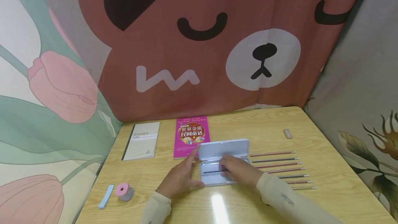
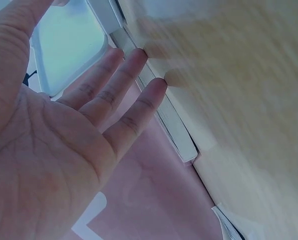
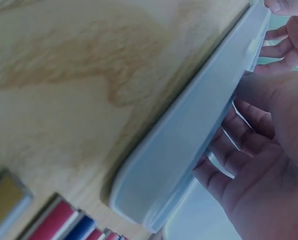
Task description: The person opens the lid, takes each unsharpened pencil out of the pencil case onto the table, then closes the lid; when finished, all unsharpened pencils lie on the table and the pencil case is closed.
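A pale metal pencil case (image 1: 214, 183) lies on the table with its lid (image 1: 224, 149) raised at the back. Inside it a dark pencil (image 1: 212, 171) runs lengthwise. My right hand (image 1: 237, 169) reaches down into the case, thumb and fingers curled around the pencil's right part; in the right wrist view the fingertips dip behind the case's near wall (image 3: 183, 135), which hides the pencil. At the case's left end is my left hand (image 1: 181, 179), thumb by the near corner and index finger by the lid. Its other fingers (image 2: 131, 117) extend loosely in the left wrist view.
Several pencils (image 1: 292, 176) lie in a row right of the case, with an eraser (image 1: 287, 133) behind them. A pink book (image 1: 189, 148) and a notebook (image 1: 141, 144) lie at the back left. Front left are a pink-topped cylinder (image 1: 125, 192) and a light-blue strip (image 1: 106, 196).
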A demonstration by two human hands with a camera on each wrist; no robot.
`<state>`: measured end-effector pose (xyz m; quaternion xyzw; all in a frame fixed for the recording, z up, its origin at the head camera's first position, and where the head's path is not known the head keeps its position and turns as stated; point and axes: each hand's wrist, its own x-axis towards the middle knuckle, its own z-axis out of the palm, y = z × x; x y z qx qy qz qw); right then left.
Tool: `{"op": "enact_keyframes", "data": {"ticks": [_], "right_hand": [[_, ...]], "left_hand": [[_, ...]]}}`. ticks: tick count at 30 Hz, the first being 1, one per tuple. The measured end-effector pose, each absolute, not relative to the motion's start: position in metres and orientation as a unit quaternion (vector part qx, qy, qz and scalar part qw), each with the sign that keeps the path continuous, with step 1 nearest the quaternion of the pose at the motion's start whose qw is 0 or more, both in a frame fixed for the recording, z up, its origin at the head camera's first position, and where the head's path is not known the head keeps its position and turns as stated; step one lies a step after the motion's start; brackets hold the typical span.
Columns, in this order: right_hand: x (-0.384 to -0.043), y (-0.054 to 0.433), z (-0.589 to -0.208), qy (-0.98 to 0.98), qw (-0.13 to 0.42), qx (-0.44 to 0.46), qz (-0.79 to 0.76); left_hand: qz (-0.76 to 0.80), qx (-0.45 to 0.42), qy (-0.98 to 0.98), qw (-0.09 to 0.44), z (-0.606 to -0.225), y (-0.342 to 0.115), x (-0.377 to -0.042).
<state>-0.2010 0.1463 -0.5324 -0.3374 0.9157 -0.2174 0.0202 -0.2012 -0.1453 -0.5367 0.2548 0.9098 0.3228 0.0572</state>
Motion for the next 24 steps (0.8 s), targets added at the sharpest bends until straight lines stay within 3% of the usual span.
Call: {"op": "enact_keyframes", "data": {"ticks": [15,24], "right_hand": [[-0.196,0.155,-0.512,0.904,-0.012,-0.354,-0.239],[-0.172,0.204,-0.499,0.910,-0.024,-0.339,-0.238]], "left_hand": [[0.317,0.252,0.913,0.059,-0.537,-0.145,-0.202],[0.315,0.250,0.914,0.061,-0.535,-0.144,-0.202]]}}
